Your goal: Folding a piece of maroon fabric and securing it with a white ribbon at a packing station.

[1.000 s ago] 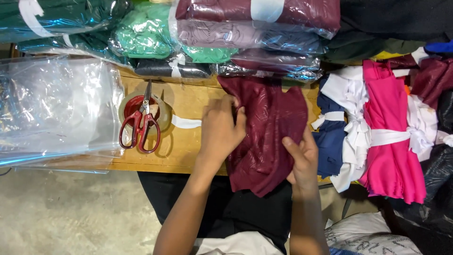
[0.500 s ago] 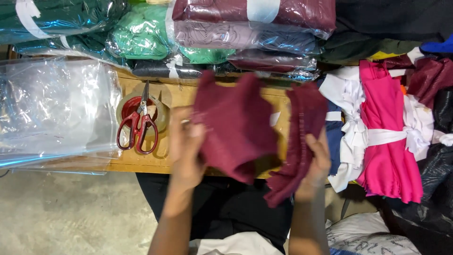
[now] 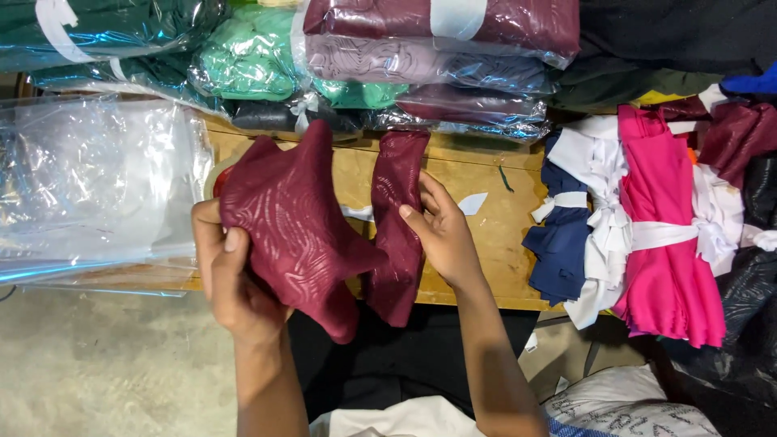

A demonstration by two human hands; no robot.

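My left hand (image 3: 231, 279) holds up a dark maroon piece of fabric (image 3: 295, 222), spread wide over the front edge of a wooden table (image 3: 494, 243). My right hand (image 3: 441, 231) grips a second, narrower maroon fabric piece (image 3: 396, 218) that hangs down past the table edge. The two pieces are side by side, nearly touching at the bottom. The left piece hides the red-handled scissors that lay on the table; only a sliver of red shows at its upper left.
Clear plastic bags (image 3: 89, 186) lie at the left. Wrapped bundles of green, maroon and purple fabric (image 3: 421, 57) are stacked at the back. Tied bundles of pink, white and navy cloth (image 3: 639, 235) hang over the right. A white paper scrap (image 3: 472, 202) lies on the wood.
One maroon piece lay on the table under both hands. It was lifted and parted into two pieces, and my left hand has carried its piece leftward over the scissors.
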